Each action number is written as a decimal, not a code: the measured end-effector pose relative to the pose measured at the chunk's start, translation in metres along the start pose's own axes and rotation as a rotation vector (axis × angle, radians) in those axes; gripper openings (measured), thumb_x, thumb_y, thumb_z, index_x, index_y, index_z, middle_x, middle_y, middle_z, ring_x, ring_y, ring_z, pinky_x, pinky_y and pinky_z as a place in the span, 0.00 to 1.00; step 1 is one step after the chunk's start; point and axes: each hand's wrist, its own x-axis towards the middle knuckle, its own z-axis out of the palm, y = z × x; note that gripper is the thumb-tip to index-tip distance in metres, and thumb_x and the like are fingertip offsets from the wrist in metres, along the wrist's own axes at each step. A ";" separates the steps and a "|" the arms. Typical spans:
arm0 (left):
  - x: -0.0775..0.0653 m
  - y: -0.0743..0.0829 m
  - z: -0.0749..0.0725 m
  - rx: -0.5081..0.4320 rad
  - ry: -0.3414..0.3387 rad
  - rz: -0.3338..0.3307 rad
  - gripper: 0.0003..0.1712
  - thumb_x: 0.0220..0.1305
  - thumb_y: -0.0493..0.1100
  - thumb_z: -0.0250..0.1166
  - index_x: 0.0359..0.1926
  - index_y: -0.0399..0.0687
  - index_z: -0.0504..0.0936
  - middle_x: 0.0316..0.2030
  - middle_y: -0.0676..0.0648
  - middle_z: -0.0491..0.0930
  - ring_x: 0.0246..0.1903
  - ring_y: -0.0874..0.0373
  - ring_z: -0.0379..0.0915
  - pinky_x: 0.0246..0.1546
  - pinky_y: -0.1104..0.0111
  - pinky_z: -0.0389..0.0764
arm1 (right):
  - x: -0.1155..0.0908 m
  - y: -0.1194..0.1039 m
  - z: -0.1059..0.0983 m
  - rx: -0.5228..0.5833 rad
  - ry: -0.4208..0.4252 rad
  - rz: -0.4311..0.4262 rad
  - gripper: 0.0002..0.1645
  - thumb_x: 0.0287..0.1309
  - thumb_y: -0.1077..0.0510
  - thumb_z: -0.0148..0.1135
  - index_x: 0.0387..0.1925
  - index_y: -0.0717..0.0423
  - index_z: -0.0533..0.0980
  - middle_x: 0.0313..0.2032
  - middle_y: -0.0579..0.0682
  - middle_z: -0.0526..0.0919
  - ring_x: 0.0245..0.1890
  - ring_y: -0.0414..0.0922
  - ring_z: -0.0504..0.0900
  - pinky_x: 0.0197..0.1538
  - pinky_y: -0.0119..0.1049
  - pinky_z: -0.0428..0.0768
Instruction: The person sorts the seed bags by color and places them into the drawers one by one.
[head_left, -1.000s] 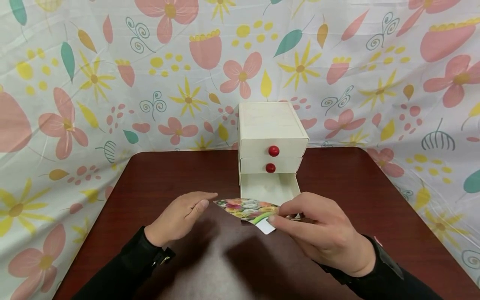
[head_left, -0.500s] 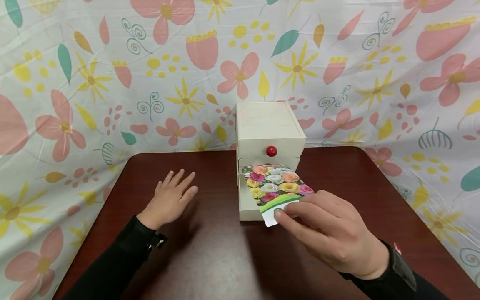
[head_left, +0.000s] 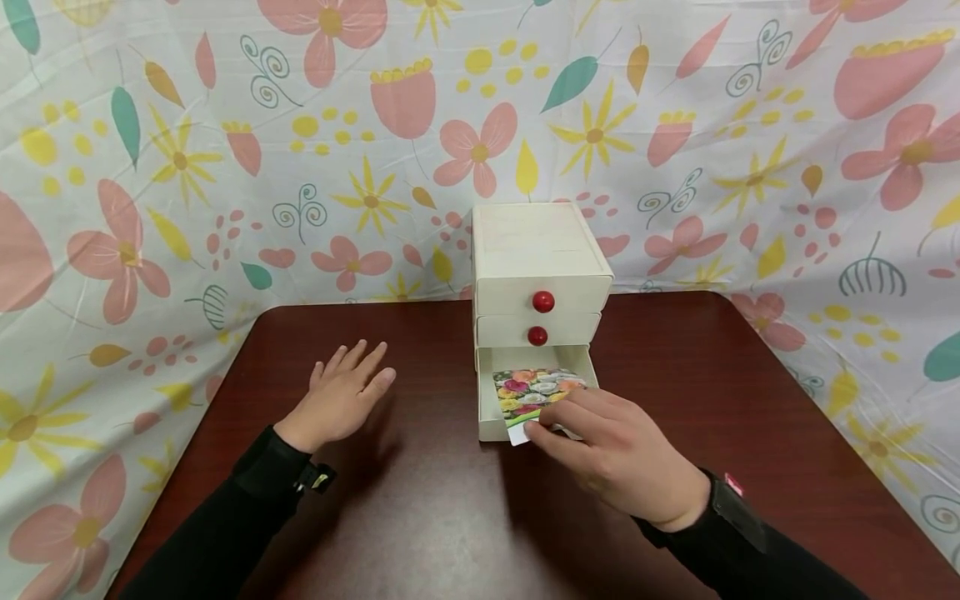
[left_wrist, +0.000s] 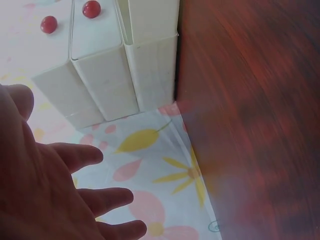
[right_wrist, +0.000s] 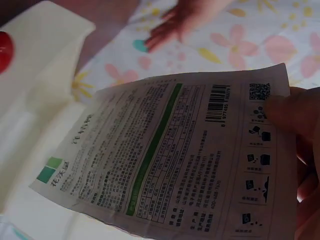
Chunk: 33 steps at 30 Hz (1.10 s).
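Note:
My right hand (head_left: pixel 622 454) pinches the near edge of a flower seed packet (head_left: pixel 528 390), its rose-printed face upward. The packet's far part lies over the pulled-out bottom drawer (head_left: pixel 492 432), and its white end reaches past the drawer's front edge. In the right wrist view the underside of the packet (right_wrist: pixel 165 160) shows small print, a green stripe and a barcode, with the thumb (right_wrist: pixel 287 112) at its edge. My left hand (head_left: pixel 337 396) holds nothing, fingers spread above the table left of the drawer unit (head_left: pixel 536 237).
Both upper drawers are closed, each with a red knob (head_left: pixel 543 302). The white unit stands at the back of a dark reddish-brown table (head_left: pixel 420 500). Behind it hangs a flower-patterned cloth (head_left: pixel 247 208).
The left hand has moved left, away from the packet, its fingers spreading. The packet first tipped up to show its printed face, then went down over the bottom drawer with the right hand.

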 end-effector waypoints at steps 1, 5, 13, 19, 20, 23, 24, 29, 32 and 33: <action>0.000 0.000 0.000 -0.001 -0.002 -0.004 0.42 0.77 0.68 0.35 0.79 0.47 0.53 0.76 0.33 0.46 0.73 0.32 0.32 0.64 0.32 0.33 | -0.003 0.002 0.005 -0.002 -0.013 0.006 0.19 0.69 0.67 0.46 0.38 0.58 0.85 0.35 0.51 0.78 0.32 0.49 0.75 0.38 0.41 0.80; 0.000 -0.002 -0.001 -0.002 -0.012 -0.018 0.42 0.77 0.68 0.35 0.79 0.47 0.53 0.76 0.33 0.45 0.74 0.32 0.31 0.65 0.33 0.31 | -0.017 0.009 0.025 0.001 -0.069 0.030 0.19 0.69 0.67 0.46 0.39 0.57 0.85 0.35 0.50 0.78 0.32 0.48 0.75 0.38 0.40 0.79; 0.000 -0.007 0.001 0.010 -0.016 -0.038 0.44 0.76 0.69 0.34 0.78 0.45 0.54 0.76 0.33 0.45 0.74 0.32 0.30 0.65 0.33 0.31 | -0.037 0.026 0.053 0.038 -0.218 0.117 0.20 0.49 0.74 0.62 0.41 0.54 0.86 0.34 0.47 0.77 0.32 0.44 0.76 0.37 0.36 0.78; 0.000 -0.010 0.001 0.016 -0.018 -0.037 0.45 0.76 0.69 0.35 0.78 0.43 0.54 0.76 0.33 0.45 0.74 0.32 0.30 0.65 0.34 0.31 | -0.045 0.039 0.066 0.014 -0.278 0.152 0.20 0.43 0.71 0.71 0.40 0.52 0.87 0.32 0.46 0.75 0.31 0.42 0.74 0.33 0.33 0.77; 0.000 -0.011 0.002 0.017 -0.018 -0.037 0.45 0.76 0.69 0.35 0.78 0.43 0.55 0.76 0.33 0.45 0.74 0.32 0.30 0.65 0.34 0.31 | -0.046 0.041 0.068 0.011 -0.287 0.158 0.19 0.43 0.70 0.72 0.40 0.51 0.87 0.32 0.46 0.75 0.32 0.41 0.74 0.33 0.32 0.77; 0.000 -0.012 0.002 0.024 -0.014 -0.038 0.44 0.76 0.69 0.35 0.78 0.43 0.55 0.76 0.33 0.46 0.73 0.31 0.32 0.65 0.33 0.31 | -0.047 0.049 0.072 0.003 -0.325 0.192 0.19 0.45 0.68 0.75 0.41 0.50 0.87 0.36 0.46 0.79 0.37 0.41 0.78 0.35 0.31 0.80; 0.000 -0.012 0.002 0.028 -0.013 -0.037 0.44 0.76 0.69 0.35 0.78 0.43 0.55 0.75 0.32 0.46 0.73 0.31 0.33 0.65 0.33 0.31 | -0.048 0.053 0.074 0.003 -0.342 0.208 0.19 0.46 0.67 0.75 0.42 0.50 0.88 0.38 0.46 0.81 0.40 0.40 0.79 0.37 0.32 0.81; 0.001 -0.013 0.004 0.032 -0.009 -0.036 0.44 0.76 0.69 0.35 0.77 0.43 0.57 0.75 0.32 0.49 0.72 0.30 0.40 0.64 0.32 0.31 | -0.051 0.067 0.079 0.034 -0.446 0.340 0.19 0.53 0.68 0.71 0.46 0.50 0.88 0.48 0.46 0.84 0.47 0.40 0.81 0.40 0.34 0.83; 0.001 -0.014 0.006 0.029 -0.013 -0.039 0.45 0.76 0.70 0.35 0.77 0.43 0.57 0.74 0.31 0.49 0.72 0.29 0.41 0.64 0.32 0.31 | -0.053 0.072 0.083 0.040 -0.517 0.407 0.20 0.55 0.69 0.68 0.48 0.49 0.87 0.48 0.47 0.85 0.43 0.40 0.81 0.40 0.35 0.83; 0.001 -0.015 0.006 0.028 -0.013 -0.040 0.45 0.76 0.70 0.35 0.77 0.43 0.57 0.74 0.31 0.49 0.72 0.29 0.41 0.64 0.33 0.31 | -0.053 0.073 0.084 0.038 -0.535 0.418 0.20 0.56 0.68 0.68 0.49 0.49 0.87 0.47 0.47 0.85 0.42 0.40 0.81 0.40 0.35 0.83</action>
